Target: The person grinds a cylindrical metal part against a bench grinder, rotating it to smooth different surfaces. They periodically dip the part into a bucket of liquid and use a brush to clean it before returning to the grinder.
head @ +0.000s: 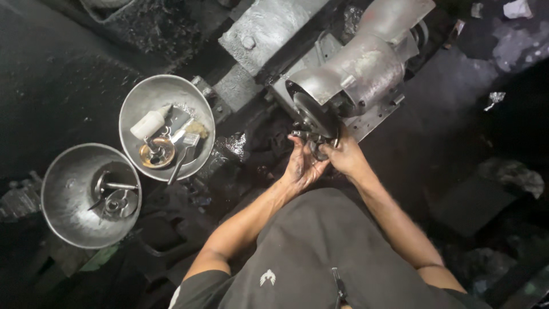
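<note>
Both my hands meet at a small metal part (313,143) held against the dark round wheel (313,116) of a grey bench machine (360,71). My left hand (300,166) grips the part from below, fingers curled around it. My right hand (345,155) holds its other side, fingers closed on it close to the wheel. The hands are smeared with dark grime. The part's exact shape is hidden by my fingers.
Two metal bowls stand at the left: the upper bowl (132,106) holds a white bottle (150,122), a round brass piece (157,152) and small tools; the lower bowl (63,194) holds metal parts (114,197). The floor around is black and oily, with scraps at the right.
</note>
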